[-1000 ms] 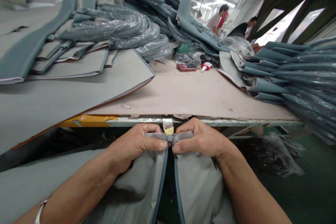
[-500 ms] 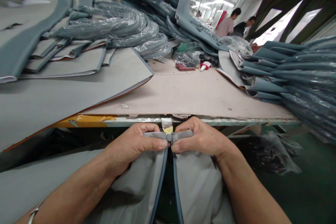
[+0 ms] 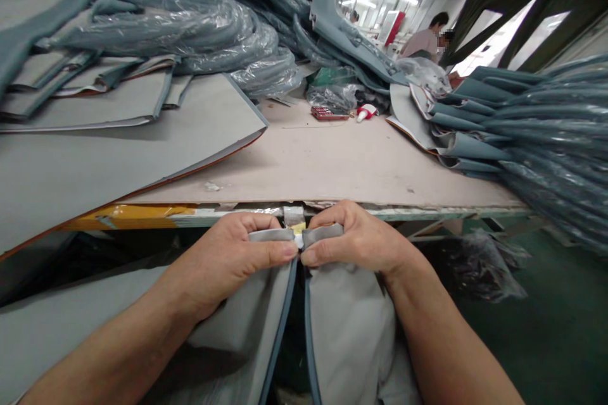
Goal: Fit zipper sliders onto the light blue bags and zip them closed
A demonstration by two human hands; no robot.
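In front of the table's near edge, my left hand (image 3: 232,253) is closed, thumb on top, pinching the upper edge of a grey fabric panel (image 3: 251,316) with blue edging. My right hand (image 3: 363,243) pinches the matching grey fabric panel (image 3: 349,316), whose blue edging faces the first. The thumbs point at each other across a narrow gap. A small white bit (image 3: 299,241) shows between the two pinched edges. Below the hands, both panels hang down and the gap between them widens. The fingers behind the fabric are partly hidden.
Large grey sheets (image 3: 199,120) and plastic-wrapped blue bundles (image 3: 190,35) cover the table's left. More wrapped bundles (image 3: 555,133) overhang its right side. On the table (image 3: 327,164) lie a red keypad phone (image 3: 329,114) and a small white-and-red bottle (image 3: 365,112). A person (image 3: 420,41) is in the background.
The view has shifted slightly, so the table and piles appear farther left and higher. Both hands keep their pinch on the fabric. The white bit between the edges now shows more clearly.
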